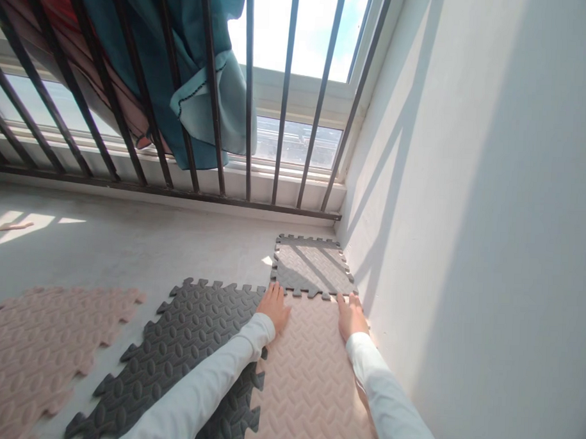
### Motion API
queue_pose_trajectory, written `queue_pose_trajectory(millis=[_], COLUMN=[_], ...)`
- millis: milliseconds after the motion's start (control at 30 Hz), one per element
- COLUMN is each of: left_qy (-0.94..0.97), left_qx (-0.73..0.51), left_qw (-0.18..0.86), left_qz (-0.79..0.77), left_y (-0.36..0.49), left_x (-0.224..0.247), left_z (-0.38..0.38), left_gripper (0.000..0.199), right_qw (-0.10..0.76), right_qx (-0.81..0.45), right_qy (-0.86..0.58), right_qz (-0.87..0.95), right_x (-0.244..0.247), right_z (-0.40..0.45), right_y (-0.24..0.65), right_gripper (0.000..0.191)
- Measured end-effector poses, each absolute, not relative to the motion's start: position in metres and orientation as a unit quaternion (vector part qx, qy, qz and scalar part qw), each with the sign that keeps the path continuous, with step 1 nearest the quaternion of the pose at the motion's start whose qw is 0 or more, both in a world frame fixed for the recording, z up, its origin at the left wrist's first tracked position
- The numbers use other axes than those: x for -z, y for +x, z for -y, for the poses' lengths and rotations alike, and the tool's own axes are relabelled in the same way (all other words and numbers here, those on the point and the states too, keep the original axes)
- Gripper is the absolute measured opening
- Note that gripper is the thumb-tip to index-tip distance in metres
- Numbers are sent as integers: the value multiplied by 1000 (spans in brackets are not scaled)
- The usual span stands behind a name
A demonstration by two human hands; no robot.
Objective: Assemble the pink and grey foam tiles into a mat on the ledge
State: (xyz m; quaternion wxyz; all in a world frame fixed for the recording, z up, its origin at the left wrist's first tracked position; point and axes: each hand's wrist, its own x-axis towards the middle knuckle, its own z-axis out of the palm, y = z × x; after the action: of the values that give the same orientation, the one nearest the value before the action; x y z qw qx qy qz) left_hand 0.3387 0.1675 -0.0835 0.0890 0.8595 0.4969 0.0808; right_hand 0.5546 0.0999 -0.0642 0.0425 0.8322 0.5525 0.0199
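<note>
A pink foam mat tile (311, 367) lies on the floor along the right wall, its far edge meeting a grey foam mat tile (310, 266) in the corner. My left hand (274, 307) rests flat on the pink tile's far left corner, fingertips at the seam. On the far right corner of the same tile is my right hand (352, 316), fingers stretched forward to the seam. Both hands are open and grip nothing. To the left, a dark grey foam mat tile (197, 331) touches the pink tile's left edge; my left sleeve covers part of it.
Another pink foam mat (48, 352) lies apart at the far left. Ahead stands a dark metal railing (245, 205) before the window, with a teal cloth (196, 81) hanging behind its bars. The white wall (504, 227) closes off the right side.
</note>
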Motion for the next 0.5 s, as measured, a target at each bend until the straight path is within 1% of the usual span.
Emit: queue_pose_trajectory(millis=[200,500], left_qy=[869,875], left_qx=[-76,-36], left_qw=[107,143], left_qz=[-477,-462], left_y=[334,328], left_x=[81,76], left_z=[-166,-169], left_gripper=[59,60], right_qw=[38,40], right_qx=[-45,-95], right_qy=[800,791], right_qz=[-597,-603], right_x=[61,66], right_z=[-95,-99], right_y=[552,553], right_gripper=[50,45])
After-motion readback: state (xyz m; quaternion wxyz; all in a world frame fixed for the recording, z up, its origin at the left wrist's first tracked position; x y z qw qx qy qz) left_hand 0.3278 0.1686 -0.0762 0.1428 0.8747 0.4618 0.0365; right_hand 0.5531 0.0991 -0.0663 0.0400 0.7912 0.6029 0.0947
